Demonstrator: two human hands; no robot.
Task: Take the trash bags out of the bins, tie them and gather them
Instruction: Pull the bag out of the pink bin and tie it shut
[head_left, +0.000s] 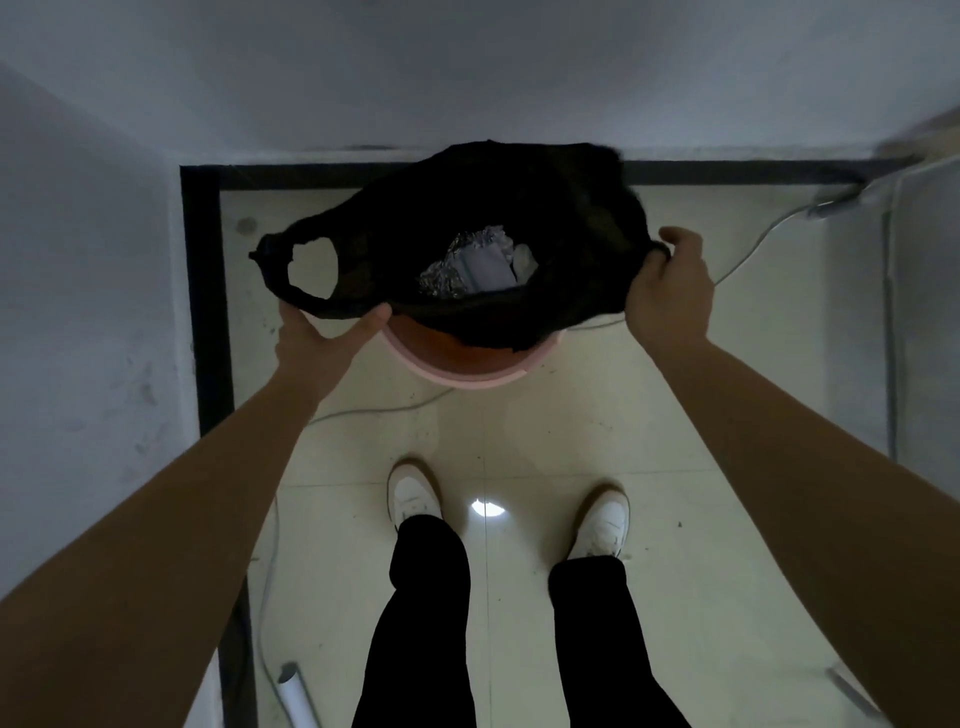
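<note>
Right hand (667, 288): fingers clamped on the bag (483, 208) edge.
Left hand (324, 338): spread apart, cupping bag edge above bin (467, 366).
Bags: one. Bins: one.

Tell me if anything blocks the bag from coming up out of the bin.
Nothing visible does. The bag is open at the top, its right edge gripped in the right hand and its near-left edge under the left hand. Only the pink bin lies beneath it, with wall and floor around and nothing overhead.
</note>
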